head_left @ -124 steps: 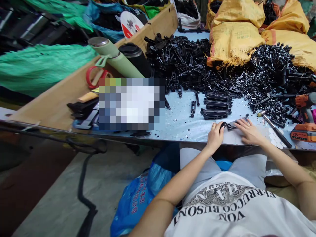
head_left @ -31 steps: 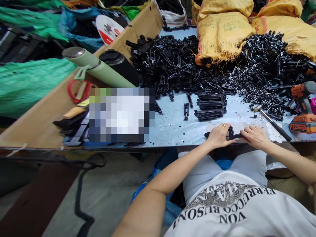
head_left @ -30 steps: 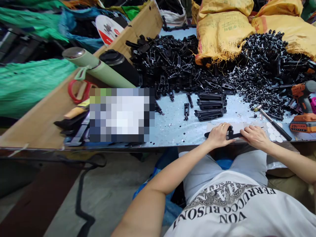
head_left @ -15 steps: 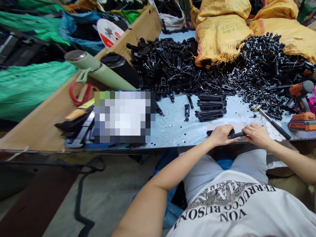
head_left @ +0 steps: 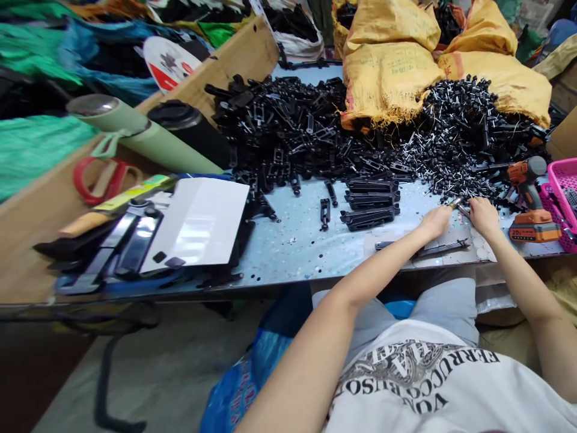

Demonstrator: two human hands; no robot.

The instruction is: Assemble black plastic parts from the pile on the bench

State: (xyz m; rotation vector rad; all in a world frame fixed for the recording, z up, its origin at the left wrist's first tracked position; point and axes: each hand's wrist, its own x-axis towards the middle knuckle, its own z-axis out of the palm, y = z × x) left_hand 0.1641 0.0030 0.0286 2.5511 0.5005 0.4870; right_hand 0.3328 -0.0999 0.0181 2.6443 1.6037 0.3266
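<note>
While both hands (head_left: 460, 215) pinch a small pin (head_left: 456, 203), the black strip (head_left: 428, 248) lies left-right.

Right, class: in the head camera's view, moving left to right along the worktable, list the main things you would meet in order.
Red-handled scissors → white sheet → stack of black plastic parts → left hand → right hand → orange cordless drill → pink basket.
</note>
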